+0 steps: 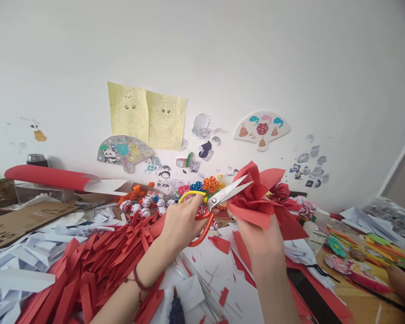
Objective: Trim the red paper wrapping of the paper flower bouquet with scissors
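My left hand [184,220] is closed round the handles of a pair of scissors [219,196], one loop yellow and the other orange-red. Its blades are parted, and their tips overlap the near edge of a red paper flower [253,202]. Whether they touch the paper I cannot tell. My right hand [258,236] grips that flower from below, and its fingers are mostly hidden behind the petals. Under both hands lies a white sheet [219,261] with red paper scraps and clear thin rods on it.
Folded red paper strips [97,265] and white strips [30,256] are heaped at left. A hot glue gun [176,308] lies at the front, a black phone [310,292] at right. Small paper flowers [209,183] stand by the wall. Another person's hand [403,281] shows at the right edge.
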`<control>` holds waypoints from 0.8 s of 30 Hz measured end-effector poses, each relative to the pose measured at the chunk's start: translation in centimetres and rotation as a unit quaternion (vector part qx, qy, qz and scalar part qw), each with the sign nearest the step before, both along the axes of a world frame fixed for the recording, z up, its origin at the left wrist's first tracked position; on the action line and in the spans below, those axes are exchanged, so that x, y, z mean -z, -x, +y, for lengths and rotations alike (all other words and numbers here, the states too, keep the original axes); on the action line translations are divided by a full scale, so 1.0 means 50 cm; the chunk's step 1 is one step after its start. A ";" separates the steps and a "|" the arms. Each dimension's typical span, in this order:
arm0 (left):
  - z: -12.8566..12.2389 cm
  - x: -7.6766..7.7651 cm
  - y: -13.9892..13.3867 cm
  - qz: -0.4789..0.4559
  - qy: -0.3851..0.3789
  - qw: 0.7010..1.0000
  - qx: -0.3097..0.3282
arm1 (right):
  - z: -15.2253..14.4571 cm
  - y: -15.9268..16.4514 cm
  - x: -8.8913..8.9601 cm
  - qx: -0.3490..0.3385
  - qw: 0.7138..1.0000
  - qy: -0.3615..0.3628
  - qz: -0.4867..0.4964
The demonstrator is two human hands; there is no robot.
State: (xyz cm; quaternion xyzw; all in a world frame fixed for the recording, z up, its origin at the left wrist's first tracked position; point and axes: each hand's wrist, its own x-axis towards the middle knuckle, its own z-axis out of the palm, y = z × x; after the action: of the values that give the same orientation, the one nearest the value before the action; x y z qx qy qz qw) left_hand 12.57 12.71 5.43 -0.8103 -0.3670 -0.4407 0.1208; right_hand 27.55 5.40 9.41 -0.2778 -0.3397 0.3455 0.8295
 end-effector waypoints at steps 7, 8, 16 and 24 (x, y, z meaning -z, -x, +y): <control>0.010 0.000 0.011 0.028 -0.026 0.999 -0.033 | -0.015 0.012 0.016 0.077 0.994 0.030 -0.076; 0.012 0.000 0.012 0.032 -0.026 0.998 -0.036 | -0.017 0.014 0.017 0.081 0.993 0.031 -0.080; 0.020 0.009 0.010 0.020 -0.039 0.999 -0.014 | -0.011 0.009 0.010 0.109 0.983 0.059 -0.134; 0.025 0.012 0.007 -0.047 0.004 0.997 0.057 | 0.002 -0.005 -0.002 0.208 0.844 0.123 -0.479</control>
State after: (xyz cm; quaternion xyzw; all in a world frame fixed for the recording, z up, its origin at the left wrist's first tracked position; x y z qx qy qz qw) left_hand 12.24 13.95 4.81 -0.8087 -0.3273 -0.4830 0.0749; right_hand 27.79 5.52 9.51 -0.5730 -0.5839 0.0277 0.5744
